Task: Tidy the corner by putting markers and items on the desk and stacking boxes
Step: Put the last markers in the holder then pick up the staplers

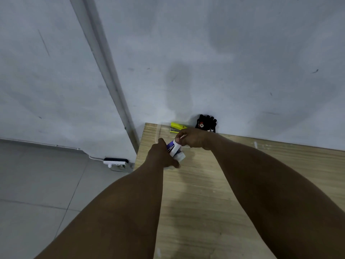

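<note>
Over the far left corner of the wooden desk (205, 193) both my hands hold a small white and purple box (175, 149). My left hand (161, 155) grips its lower end from the left. My right hand (194, 137) pinches its upper end from the right, and something thin and white shows between those fingers. The box is tilted and partly hidden by my fingers. Whether it touches the desk I cannot tell.
A yellow stapler (177, 126) lies at the desk's back edge against the wall. A black glove-like thing (206, 122) with a red and white mark sits beside it. A white power strip (115, 162) lies on the grey tiled floor left of the desk.
</note>
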